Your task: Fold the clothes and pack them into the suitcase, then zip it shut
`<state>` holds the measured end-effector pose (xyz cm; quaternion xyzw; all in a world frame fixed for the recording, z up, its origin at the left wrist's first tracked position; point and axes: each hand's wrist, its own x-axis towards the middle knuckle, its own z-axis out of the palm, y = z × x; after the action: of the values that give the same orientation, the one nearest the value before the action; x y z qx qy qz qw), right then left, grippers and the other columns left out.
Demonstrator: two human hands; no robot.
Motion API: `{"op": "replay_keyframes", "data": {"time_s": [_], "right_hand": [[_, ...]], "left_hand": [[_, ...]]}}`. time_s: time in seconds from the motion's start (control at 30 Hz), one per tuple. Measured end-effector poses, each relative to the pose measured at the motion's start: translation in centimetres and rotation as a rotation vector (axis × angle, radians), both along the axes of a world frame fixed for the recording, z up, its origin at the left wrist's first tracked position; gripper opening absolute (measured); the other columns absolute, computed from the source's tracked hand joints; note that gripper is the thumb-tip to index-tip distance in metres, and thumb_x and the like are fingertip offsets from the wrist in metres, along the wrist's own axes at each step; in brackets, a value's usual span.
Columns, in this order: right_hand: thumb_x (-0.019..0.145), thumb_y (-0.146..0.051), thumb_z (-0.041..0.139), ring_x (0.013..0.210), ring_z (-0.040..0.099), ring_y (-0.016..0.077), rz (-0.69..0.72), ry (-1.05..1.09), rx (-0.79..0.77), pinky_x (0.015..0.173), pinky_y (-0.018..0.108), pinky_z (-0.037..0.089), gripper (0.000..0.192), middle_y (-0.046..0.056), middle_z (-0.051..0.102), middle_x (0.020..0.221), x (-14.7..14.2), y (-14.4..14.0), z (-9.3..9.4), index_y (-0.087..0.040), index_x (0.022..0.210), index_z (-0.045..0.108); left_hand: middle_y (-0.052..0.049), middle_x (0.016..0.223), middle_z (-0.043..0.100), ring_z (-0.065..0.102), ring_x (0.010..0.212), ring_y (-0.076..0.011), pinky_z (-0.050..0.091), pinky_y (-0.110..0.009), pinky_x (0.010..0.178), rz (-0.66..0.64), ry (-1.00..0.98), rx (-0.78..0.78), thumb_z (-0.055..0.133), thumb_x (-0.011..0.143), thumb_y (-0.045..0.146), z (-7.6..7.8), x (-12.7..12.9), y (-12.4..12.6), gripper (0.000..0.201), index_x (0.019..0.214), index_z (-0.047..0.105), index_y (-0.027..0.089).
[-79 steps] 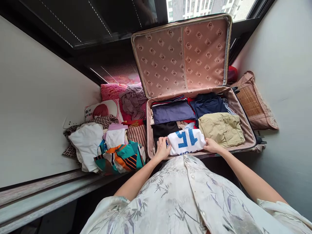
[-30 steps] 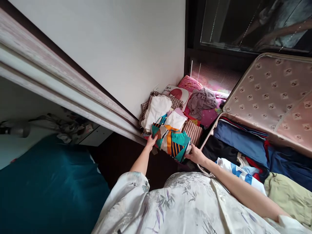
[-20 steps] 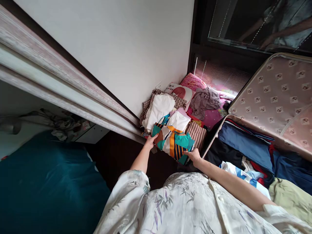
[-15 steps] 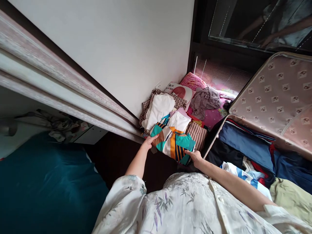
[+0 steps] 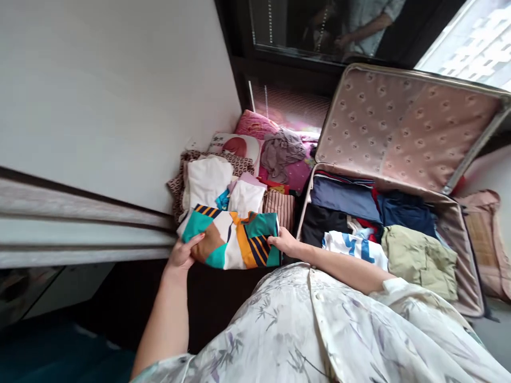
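A folded shirt point(image 5: 233, 239) in teal, orange, brown and white blocks with dark stripes is stretched between my two hands. My left hand point(image 5: 184, 252) grips its left edge, thumb on top. My right hand point(image 5: 284, 242) pinches its right edge. Just beyond the shirt lie folded white clothes point(image 5: 209, 181), a smaller white folded garment point(image 5: 246, 198) and a brown striped garment point(image 5: 279, 208). To the right, an open suitcase point(image 5: 473, 276) holds a navy garment point(image 5: 345, 198), a white and blue garment point(image 5: 355, 249) and khaki clothing point(image 5: 419, 260).
The suitcase lid point(image 5: 399, 127) stands raised against the window side. Behind the clothes are a printed pillow point(image 5: 235, 144) and a crumpled mauve cloth point(image 5: 283, 154). A white wall point(image 5: 120, 96) and a curtain point(image 5: 80, 234) border the left.
The view has swung right, bringing more of the suitcase into sight. Both hands still hold the patterned shirt, which now appears closer to my body and more level.
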<state>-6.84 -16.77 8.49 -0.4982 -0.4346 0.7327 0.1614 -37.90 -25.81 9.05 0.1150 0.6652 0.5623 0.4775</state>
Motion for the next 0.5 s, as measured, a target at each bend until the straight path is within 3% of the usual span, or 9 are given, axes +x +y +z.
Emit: {"op": "replay_keyframes", "data": {"time_s": [0.17, 0.23, 0.3, 0.4, 0.5], "right_hand": [[0.058, -0.029, 0.066, 0.056, 0.04, 0.0071, -0.029, 0.089, 0.177, 0.051, 0.02, 0.036, 0.02, -0.006, 0.048, 0.058, 6.0, 3.3, 4.8, -0.019, 0.062, 0.049], [0.058, -0.029, 0.065, 0.058, 0.042, 0.0076, -0.079, 0.068, 0.308, 0.054, 0.019, 0.038, 0.017, -0.006, 0.052, 0.061, 10.2, 4.6, 6.9, -0.018, 0.066, 0.053], [0.057, -0.029, 0.066, 0.062, 0.047, 0.0095, -0.186, -0.004, 0.392, 0.059, 0.021, 0.043, 0.02, -0.004, 0.057, 0.065, 15.2, 5.3, 8.5, -0.018, 0.072, 0.059], [0.056, -0.031, 0.07, 0.071, 0.057, 0.0151, -0.383, -0.104, 0.416, 0.067, 0.027, 0.05, 0.032, 0.001, 0.066, 0.077, 23.3, 5.2, 8.8, -0.017, 0.085, 0.066], [0.055, -0.032, 0.07, 0.074, 0.06, 0.0189, -0.502, -0.169, 0.352, 0.07, 0.032, 0.052, 0.038, 0.004, 0.069, 0.081, 30.3, 3.9, 6.2, -0.017, 0.089, 0.067]], "left_hand": [[0.004, 0.119, 0.079, 0.062, 0.133, -0.0351, 0.057, -0.049, 0.109, -0.007, 0.097, 0.144, 0.09, 0.054, 0.05, 4.1, 3.8, 1.8, 0.06, 0.111, 0.076, 0.035], [0.005, 0.123, 0.077, 0.058, 0.138, -0.0365, 0.055, -0.051, 0.111, -0.089, 0.073, 0.18, 0.087, 0.059, 0.05, 5.1, 7.1, 3.5, 0.063, 0.12, 0.074, 0.036], [0.001, 0.125, 0.077, 0.057, 0.137, -0.0404, 0.053, -0.055, 0.112, -0.222, -0.021, 0.187, 0.086, 0.062, 0.047, 5.6, 11.5, 5.3, 0.068, 0.127, 0.072, 0.03], [-0.007, 0.121, 0.077, 0.059, 0.133, -0.0452, 0.053, -0.057, 0.109, -0.464, -0.239, 0.193, 0.088, 0.063, 0.039, 4.8, 19.8, 7.7, 0.068, 0.126, 0.072, 0.019], [-0.012, 0.125, 0.075, 0.062, 0.129, -0.0441, 0.053, -0.055, 0.107, -0.641, -0.383, 0.207, 0.087, 0.067, 0.034, 2.1, 27.9, 9.2, 0.067, 0.129, 0.07, 0.014]]}}
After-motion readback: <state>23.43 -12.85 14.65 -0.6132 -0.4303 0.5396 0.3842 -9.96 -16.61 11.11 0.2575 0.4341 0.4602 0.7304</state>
